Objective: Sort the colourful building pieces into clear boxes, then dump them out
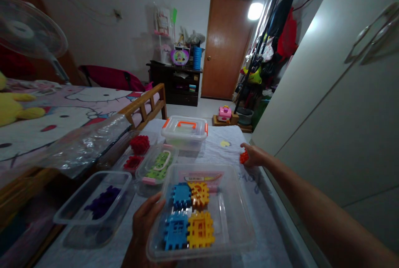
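My left hand [146,222] grips the left side of a clear plastic box [230,210], with fingers at its wall. In the box lie blue interlocking blocks [176,229] and yellow interlocking blocks [201,229], set side by side. My right arm reaches out to the right edge of the cloth-covered table, where my right hand [253,155] is closed on an orange interlocking block [243,157]. The palm side of that hand and part of the block are hidden.
Left of the box stand a tub of purple blocks [104,202], a lidded box with green pieces [158,166] and red blocks [140,145]. A lidded container with orange handle [184,129] is behind. A bed rail [145,108] borders the left; a cabinet [336,106] the right.
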{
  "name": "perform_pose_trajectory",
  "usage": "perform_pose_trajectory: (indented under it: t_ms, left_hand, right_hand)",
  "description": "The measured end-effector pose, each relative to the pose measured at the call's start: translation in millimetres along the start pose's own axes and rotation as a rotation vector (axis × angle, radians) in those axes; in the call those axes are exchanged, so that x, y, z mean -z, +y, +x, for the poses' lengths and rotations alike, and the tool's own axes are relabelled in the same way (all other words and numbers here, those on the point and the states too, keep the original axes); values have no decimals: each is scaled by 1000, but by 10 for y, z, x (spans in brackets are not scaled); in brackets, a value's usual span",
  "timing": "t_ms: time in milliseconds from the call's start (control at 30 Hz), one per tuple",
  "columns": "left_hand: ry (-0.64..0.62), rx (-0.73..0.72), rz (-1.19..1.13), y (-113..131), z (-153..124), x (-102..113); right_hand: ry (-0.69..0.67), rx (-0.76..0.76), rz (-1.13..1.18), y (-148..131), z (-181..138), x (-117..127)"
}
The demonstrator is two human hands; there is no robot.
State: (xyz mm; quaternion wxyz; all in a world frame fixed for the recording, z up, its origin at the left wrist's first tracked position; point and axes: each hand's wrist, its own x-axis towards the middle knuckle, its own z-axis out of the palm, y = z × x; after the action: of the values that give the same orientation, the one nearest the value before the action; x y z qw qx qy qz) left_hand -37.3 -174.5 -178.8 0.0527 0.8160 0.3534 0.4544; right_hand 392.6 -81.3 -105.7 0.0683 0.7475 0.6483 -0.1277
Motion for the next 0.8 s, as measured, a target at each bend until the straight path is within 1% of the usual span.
perform_pose_trajectory:
  t_ms: [167,333,467,600,700,767,800]
  left_hand:
    - [12,5,-13,10,12,0]
    - [-14,12,-33,-6,2,-1]
    - [-4,32,-39,7,-9,1]
    - [3,34,-47,10,-16,-13]
    - [-3,33,-61,15,-6,-10]
    - [-21,38,-70,33,8,8]
    - [-26,40,-72,47,17,20]
  right_hand:
    - [17,3,-26,-34,45,-40]
    - [14,-2,-23,-49,77,-42]
    - [29,-32,34,-5,96,-50]
    - [57,-41,137,101,105,-39]
    - [103,-14,240,157,59,95]
    - [131,24,315,96,-54,275]
    - [144,50,346,16,-149,388]
